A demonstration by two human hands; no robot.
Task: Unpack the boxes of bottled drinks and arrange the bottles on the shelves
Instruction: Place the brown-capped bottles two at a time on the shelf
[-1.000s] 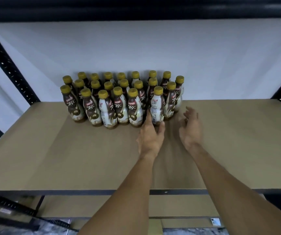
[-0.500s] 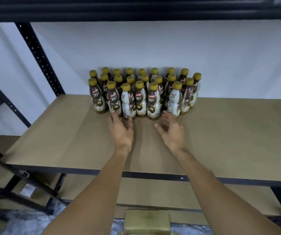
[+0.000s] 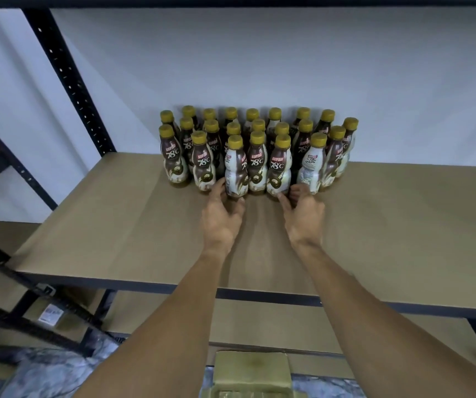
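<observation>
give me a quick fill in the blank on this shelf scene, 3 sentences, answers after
1. Every bottle cap in the group is ____ in colour.
2. The bottles stand at the ____ of the shelf board, against the wall.
3. The left hand touches the base of a front-row bottle whose ____ side of the label faces the camera.

Missing words: yellow; back; white

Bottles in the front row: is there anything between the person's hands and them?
No. The left hand already touches the base of a front-row bottle, and the right hand reaches the base of another. Only bare shelf board lies around them.
</observation>
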